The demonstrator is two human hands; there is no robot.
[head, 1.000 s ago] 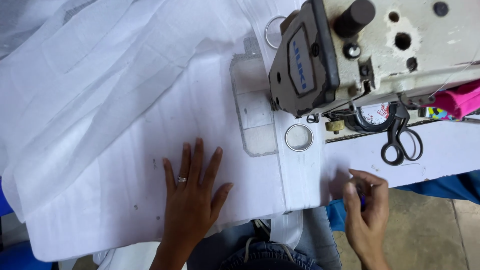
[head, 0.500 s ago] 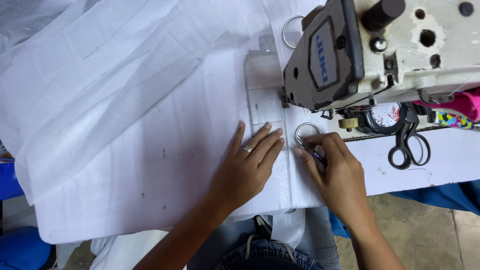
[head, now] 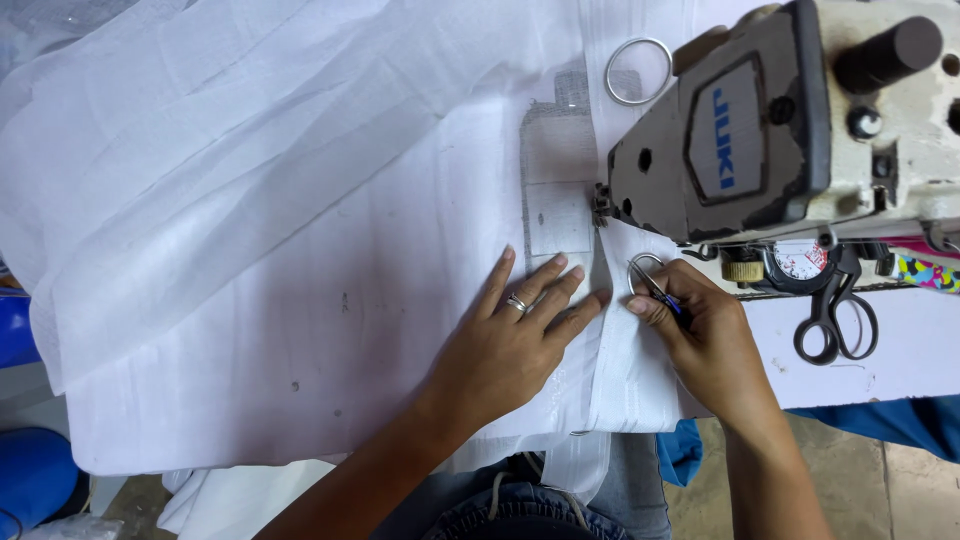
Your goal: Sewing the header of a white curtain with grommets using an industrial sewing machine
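Two hands work side by side at the near edge of the surface, both on the thin white woven fabric (head: 300,250). Left hand (head: 505,345) lies open and flat, ringed fingers spread toward the seam, pinning the cloth so it cannot creep. Right hand (head: 705,340) is closed around a small blue-handled thread snip (head: 668,298), thumb and forefinger pinching it low and pointing it at the fold just in front of the needle, touching a silver metal ring (head: 640,270) that sits under the cloth there. Just beyond the fingertips, the folded hem runs under the presser foot of the grey and cream industrial sewing machine (head: 760,130), which holds that end fast. Beside the machine's base, black-handled steel scissors (head: 835,320) lie within reach of the right hand. Farther back, a second silver metal ring (head: 638,70) rests on the fabric, and the rest of the cloth billows away to the left.
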